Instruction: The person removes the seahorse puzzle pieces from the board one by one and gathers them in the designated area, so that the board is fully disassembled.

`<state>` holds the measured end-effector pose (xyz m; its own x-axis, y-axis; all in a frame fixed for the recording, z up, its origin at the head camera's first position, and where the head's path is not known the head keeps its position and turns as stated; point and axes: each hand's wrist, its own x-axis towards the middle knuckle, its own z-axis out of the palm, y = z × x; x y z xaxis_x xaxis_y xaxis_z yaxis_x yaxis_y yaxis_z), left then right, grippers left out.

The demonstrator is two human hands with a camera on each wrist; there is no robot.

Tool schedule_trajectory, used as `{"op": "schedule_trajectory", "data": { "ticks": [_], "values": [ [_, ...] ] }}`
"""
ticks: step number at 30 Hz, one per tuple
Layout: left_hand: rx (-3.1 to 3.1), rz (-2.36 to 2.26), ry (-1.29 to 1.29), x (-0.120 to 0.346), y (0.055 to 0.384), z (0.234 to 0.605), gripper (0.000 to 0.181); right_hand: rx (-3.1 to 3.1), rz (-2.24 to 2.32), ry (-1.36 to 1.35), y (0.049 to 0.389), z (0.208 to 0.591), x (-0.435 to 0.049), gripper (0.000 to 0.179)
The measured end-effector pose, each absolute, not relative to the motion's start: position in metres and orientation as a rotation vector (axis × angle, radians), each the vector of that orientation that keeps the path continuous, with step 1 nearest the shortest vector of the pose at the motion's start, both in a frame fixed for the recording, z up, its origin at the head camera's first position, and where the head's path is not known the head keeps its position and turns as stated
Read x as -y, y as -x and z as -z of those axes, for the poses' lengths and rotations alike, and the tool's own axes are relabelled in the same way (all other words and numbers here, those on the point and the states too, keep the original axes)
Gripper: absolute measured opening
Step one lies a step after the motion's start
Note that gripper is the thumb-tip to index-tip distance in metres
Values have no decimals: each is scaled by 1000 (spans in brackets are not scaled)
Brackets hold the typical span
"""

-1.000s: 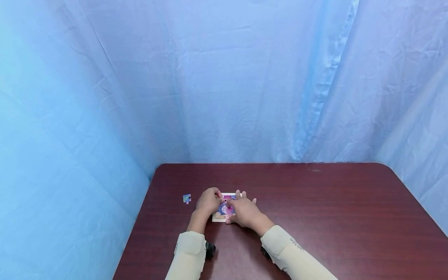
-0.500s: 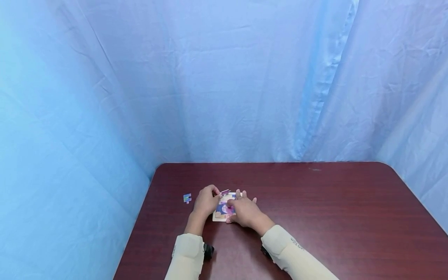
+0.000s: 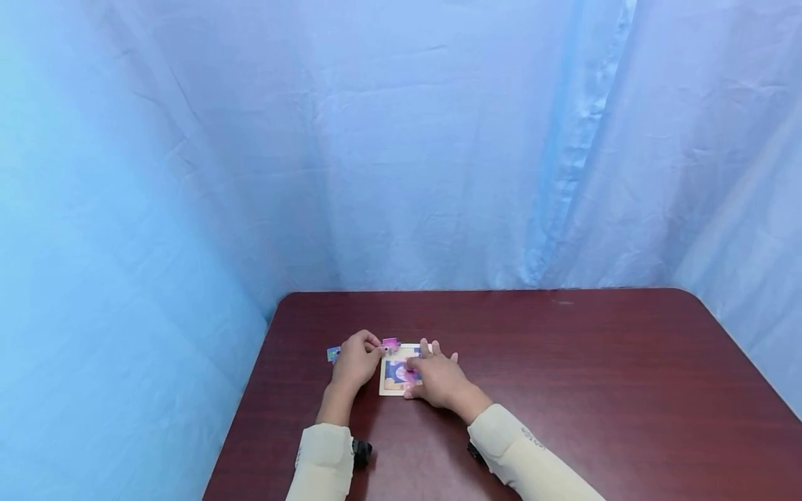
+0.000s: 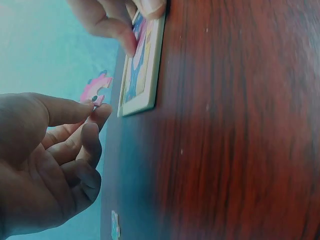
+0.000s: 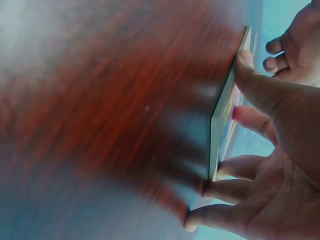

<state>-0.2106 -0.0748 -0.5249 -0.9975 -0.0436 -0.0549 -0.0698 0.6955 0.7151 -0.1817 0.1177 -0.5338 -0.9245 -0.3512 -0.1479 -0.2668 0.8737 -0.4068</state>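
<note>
Between thumb and fingertip, my left hand (image 3: 356, 360) pinches a pink jigsaw piece (image 4: 95, 91) with a black dot on it. That piece is raised just off the far left corner of a small framed jigsaw puzzle (image 3: 392, 392). My right hand (image 3: 443, 379) rests spread over the puzzle's right side. Its thumb (image 5: 245, 59) lies on the near rim and its index finger (image 5: 245, 115) presses on the picture, while the other fingers reach over the right edge. A pale bare area of the tray shows at the upper left of the picture.
A loose blue-green jigsaw piece (image 3: 333, 355) lies on the table left of the puzzle, partly behind my left hand. The dark red wooden table (image 3: 564, 390) has rounded far corners. Blue cloth (image 3: 401, 153) hangs behind it and at the sides.
My left hand has lifted the pink jigsaw piece out of the puzzle and carried it left, uncovering the pale tray. It now overlaps the loose piece in the head view. My right hand stays put.
</note>
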Motion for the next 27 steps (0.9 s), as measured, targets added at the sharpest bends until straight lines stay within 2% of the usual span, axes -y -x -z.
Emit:
{"op": "schedule_trajectory", "data": {
  "ticks": [11,27],
  "values": [
    [-2881,-1206,245,94,207,526,9,-2820,546,476,175,531,-121,56],
    [-2856,-1226,326,126,212,535,16,-2827,556,465,175,531,-121,54]
  ]
}}
